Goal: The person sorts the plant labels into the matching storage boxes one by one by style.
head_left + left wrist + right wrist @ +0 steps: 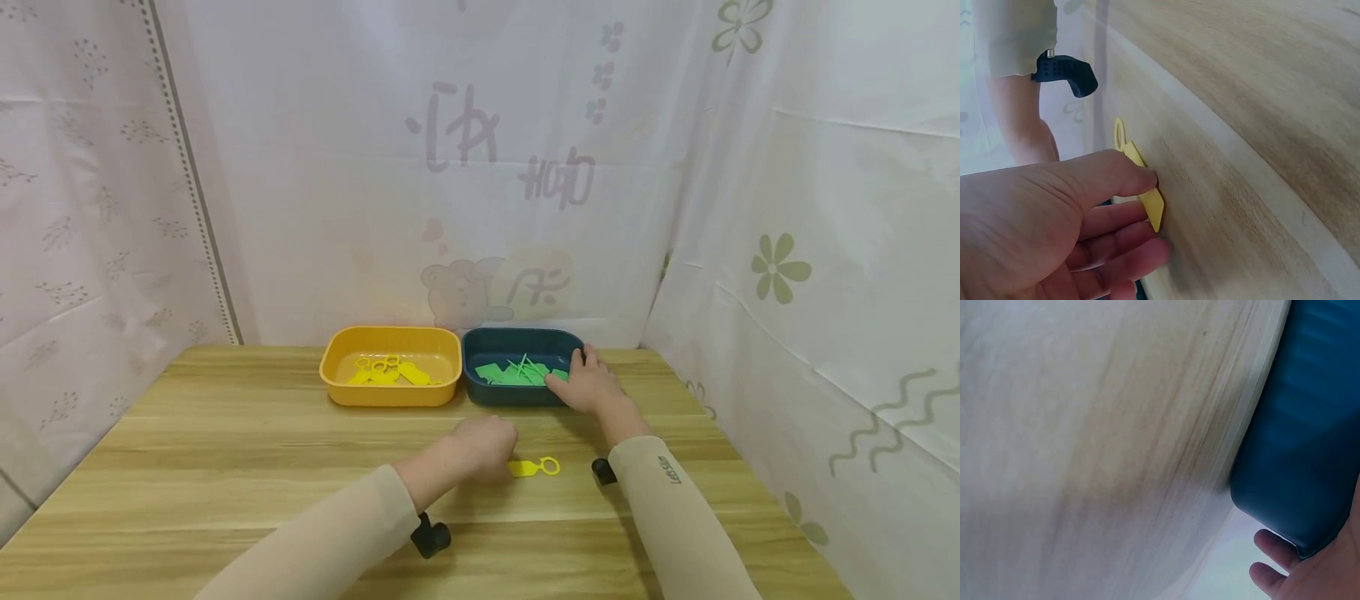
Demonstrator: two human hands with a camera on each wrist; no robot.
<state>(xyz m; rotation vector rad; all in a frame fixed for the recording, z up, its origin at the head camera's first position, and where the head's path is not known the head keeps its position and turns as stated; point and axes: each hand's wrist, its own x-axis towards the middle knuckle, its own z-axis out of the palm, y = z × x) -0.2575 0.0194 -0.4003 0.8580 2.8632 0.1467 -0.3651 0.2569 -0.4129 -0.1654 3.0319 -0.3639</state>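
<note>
My left hand (483, 446) pinches a flat yellow plastic tag with a ring at one end (528, 467) low over the table. In the left wrist view, the thumb lies across this tag (1152, 209), with the fingers behind it. My right hand (588, 387) rests at the right end of the dark blue bin (480, 389), fingers spread over its rim. The right wrist view shows two fingertips past the end of the same bin (1291, 481). Green flat pieces and thin sticks (517, 371) lie inside this bin, near the right thumb.
A yellow-orange bin (390, 398) stands directly left of the blue one, with several yellow ringed tags (412, 372) in it. Both are near the back edge of the wooden table (255, 450). Patterned curtains (300, 167) hang behind and at the sides.
</note>
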